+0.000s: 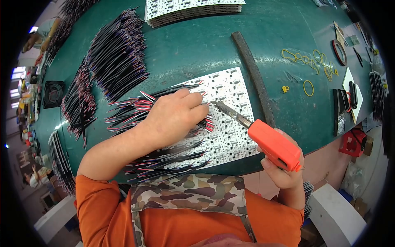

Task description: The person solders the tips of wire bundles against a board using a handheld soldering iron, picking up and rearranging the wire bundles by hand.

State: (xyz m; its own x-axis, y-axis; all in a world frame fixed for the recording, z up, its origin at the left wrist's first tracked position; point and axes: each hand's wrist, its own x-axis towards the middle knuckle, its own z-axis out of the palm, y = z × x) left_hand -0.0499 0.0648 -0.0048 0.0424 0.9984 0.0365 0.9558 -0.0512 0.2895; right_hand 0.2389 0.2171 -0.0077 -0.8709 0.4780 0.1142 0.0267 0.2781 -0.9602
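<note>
A white panel of small circuit boards (236, 144) lies at a slant on the green table in front of me. My left hand (175, 117) rests over it, fingers curled closed around black cables (129, 111) with red and white wire ends. Its fingertips pinch near the board's surface; what exactly sits between them is hidden. My right hand (284, 177) is closed on the handle of a red soldering gun (273, 144), whose metal tip reaches the panel just right of my left fingers. More cables (173, 160) lie along the panel's near left part.
Heaps of black cables (119, 57) cover the table's left side, near a small black fan (53, 94). Stacked circuit panels (193, 8) stand at the back. A dark bar (253, 76) lies right of the panel, then yellow rubber bands (308, 87) and a tape roll (339, 52).
</note>
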